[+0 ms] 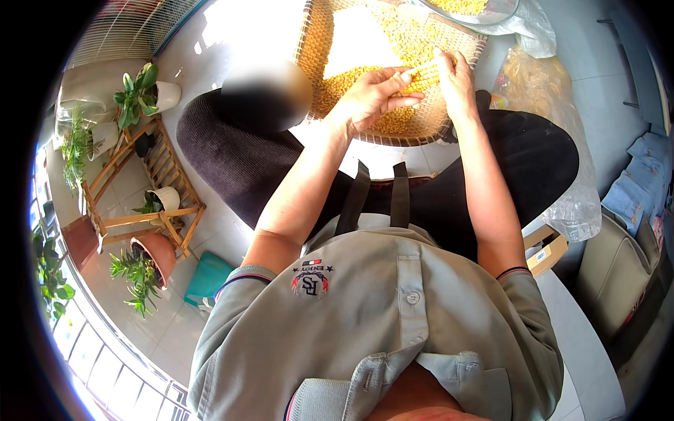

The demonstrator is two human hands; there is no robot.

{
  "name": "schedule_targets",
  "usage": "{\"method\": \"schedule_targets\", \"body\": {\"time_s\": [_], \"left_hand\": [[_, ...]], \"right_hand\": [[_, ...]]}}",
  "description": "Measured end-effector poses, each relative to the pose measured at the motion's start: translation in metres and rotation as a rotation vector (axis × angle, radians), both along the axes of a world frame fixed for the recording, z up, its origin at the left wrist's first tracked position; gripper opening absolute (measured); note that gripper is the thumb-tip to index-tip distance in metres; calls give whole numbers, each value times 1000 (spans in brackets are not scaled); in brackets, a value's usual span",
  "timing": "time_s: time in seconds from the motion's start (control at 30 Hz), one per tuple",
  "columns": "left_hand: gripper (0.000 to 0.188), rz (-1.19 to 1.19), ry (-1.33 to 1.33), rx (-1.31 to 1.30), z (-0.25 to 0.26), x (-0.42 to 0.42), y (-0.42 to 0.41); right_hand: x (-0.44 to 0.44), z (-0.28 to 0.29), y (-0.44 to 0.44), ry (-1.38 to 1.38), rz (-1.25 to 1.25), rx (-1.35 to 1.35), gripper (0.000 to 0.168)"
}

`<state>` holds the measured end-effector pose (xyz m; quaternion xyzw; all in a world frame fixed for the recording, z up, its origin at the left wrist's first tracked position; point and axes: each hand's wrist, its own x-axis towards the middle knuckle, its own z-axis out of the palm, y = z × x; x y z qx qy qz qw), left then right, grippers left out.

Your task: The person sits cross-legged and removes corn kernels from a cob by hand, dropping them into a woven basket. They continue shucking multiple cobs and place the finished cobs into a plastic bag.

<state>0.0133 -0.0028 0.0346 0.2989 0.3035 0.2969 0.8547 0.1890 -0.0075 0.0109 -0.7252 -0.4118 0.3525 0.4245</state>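
A yellow corn cob (423, 77) spans the gap between my hands, above a woven bamboo basket (315, 42). My right hand (457, 81) grips the cob's right end, fingers curled around it. At the other end, my left hand (375, 96) has its thumb and fingertips on the cob, with its lower fingers stretched out beneath. Part of the cob is hidden by my fingers. Loose corn kernels (392, 122) lie in the basket, and strong sunlight washes out a patch of its inside.
A bowl of kernels (461, 6) stands beyond the basket. To the right lie a clear plastic bag (566, 205) and an open cardboard box (550, 252). Potted plants (138, 94) and a wooden rack (152, 218) stand at left. A blurred round shape (268, 97) covers part of my left knee.
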Motion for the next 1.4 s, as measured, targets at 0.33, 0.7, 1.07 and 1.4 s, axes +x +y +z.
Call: {"method": "schedule_targets", "body": {"time_s": [0.33,0.7,1.07,1.4], "left_hand": [[42,-67,61,138,4,1,-3],[46,-34,2,19,4,-1,-2],[45,46,211,51,-5,8,-6],[46,72,170,-60,-2,9,-4]], "right_hand": [[3,1,-1,183,-25,-108,38],[2,3,-2,152,-12,-145,40],[1,-11,0,-86,24,-107,49],[0,-5,0,-128,69,-131,48]]}}
